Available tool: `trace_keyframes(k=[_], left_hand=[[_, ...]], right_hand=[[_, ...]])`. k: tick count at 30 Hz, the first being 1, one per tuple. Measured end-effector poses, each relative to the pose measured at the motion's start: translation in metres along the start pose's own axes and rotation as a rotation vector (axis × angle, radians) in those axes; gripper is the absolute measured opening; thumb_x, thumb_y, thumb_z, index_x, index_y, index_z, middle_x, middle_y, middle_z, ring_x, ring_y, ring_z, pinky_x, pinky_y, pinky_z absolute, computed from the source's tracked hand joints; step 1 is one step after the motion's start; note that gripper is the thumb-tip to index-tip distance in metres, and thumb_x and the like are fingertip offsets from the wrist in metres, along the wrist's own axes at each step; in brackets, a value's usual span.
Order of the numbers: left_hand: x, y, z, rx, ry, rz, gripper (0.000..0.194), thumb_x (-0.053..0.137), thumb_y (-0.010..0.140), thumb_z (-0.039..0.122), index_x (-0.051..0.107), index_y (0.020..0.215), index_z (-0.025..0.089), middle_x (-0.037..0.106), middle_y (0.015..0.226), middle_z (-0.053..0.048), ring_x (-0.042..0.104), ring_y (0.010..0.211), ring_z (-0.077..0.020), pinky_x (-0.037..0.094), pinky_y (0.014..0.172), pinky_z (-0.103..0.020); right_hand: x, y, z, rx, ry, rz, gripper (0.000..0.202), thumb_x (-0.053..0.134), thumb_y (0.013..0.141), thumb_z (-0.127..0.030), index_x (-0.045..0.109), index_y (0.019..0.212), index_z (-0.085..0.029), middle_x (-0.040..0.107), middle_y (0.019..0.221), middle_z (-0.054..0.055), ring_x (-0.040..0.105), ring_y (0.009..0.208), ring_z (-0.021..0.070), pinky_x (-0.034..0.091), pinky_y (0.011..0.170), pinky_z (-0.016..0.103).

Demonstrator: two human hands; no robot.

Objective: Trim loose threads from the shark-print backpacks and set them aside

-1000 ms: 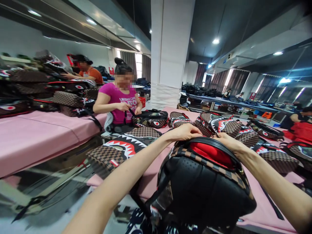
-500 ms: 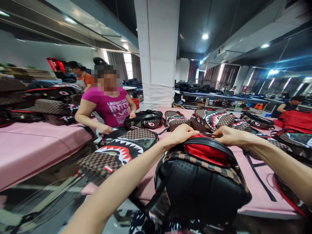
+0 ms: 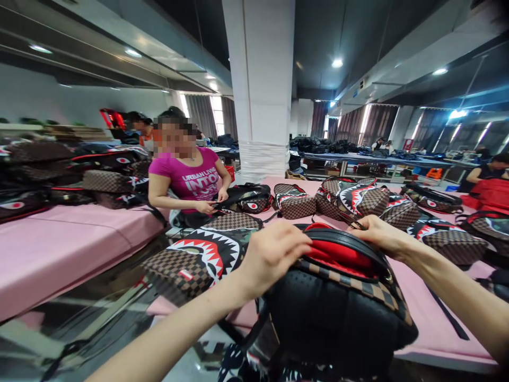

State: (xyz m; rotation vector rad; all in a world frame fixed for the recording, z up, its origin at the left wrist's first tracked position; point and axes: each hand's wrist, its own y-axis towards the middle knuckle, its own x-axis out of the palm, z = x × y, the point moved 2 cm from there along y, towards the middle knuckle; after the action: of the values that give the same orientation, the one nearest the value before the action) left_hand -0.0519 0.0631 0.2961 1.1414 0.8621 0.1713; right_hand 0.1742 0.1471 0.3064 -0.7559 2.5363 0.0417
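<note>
A black backpack (image 3: pixel 338 313) with brown checkered trim stands upright at the table's near edge, its padded side facing me. Its top gapes, showing a red lining (image 3: pixel 342 255). At the left end of the opening is my left hand (image 3: pixel 274 254), fingers bent together beside the black handle; whether they grip anything is hidden. My right hand (image 3: pixel 369 232) pinches the far rim of the backpack's opening, behind the handle.
Left of the backpack lies a checkered shark-mouth backpack (image 3: pixel 207 254). More patterned bags (image 3: pixel 350 196) line the pink table (image 3: pixel 425 313). Across it, a person in a pink shirt (image 3: pixel 191 178) handles a bag. A second pink table (image 3: pixel 79 244) stands left, and a white pillar (image 3: pixel 262 95) rises behind.
My left hand has moved off the far rim, down and toward me, to the left end of the opening. The person's hands have come together. The view has shifted slightly left.
</note>
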Motion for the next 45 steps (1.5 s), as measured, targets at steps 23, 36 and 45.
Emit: trace_keyframes(k=[23,36,45], left_hand=[[-0.008,-0.034,0.033,0.183,0.108,-0.24,0.013,0.048,0.087,0.022,0.059,0.083,0.015,0.066,0.083,-0.005,0.055,0.076,-0.0132,0.046,0.067,-0.024],[-0.021,0.01,0.032,0.044,0.085,-0.811,0.011,0.054,0.077,0.008,0.059,0.073,0.018,0.062,0.07,0.0,0.051,0.07,-0.013,0.034,0.06,-0.022],[-0.015,0.027,0.029,0.194,0.275,-0.924,0.008,0.062,0.073,0.012,0.063,0.071,0.02,0.06,0.059,0.001,0.052,0.056,-0.0127,0.025,0.047,-0.024]], right_hand=[[0.018,-0.023,0.001,-0.066,-0.062,0.11,0.034,0.063,0.069,-0.047,0.062,0.067,-0.013,0.059,0.061,0.001,0.049,0.053,0.0104,0.036,0.047,0.021],[0.018,-0.021,0.003,-0.117,-0.046,0.09,0.032,0.062,0.068,-0.045,0.063,0.071,-0.013,0.061,0.062,0.002,0.055,0.057,0.0144,0.043,0.051,0.023],[0.021,-0.023,0.0,-0.101,-0.019,0.084,0.032,0.063,0.068,-0.044,0.063,0.071,-0.013,0.061,0.064,0.002,0.056,0.058,0.0143,0.043,0.051,0.023]])
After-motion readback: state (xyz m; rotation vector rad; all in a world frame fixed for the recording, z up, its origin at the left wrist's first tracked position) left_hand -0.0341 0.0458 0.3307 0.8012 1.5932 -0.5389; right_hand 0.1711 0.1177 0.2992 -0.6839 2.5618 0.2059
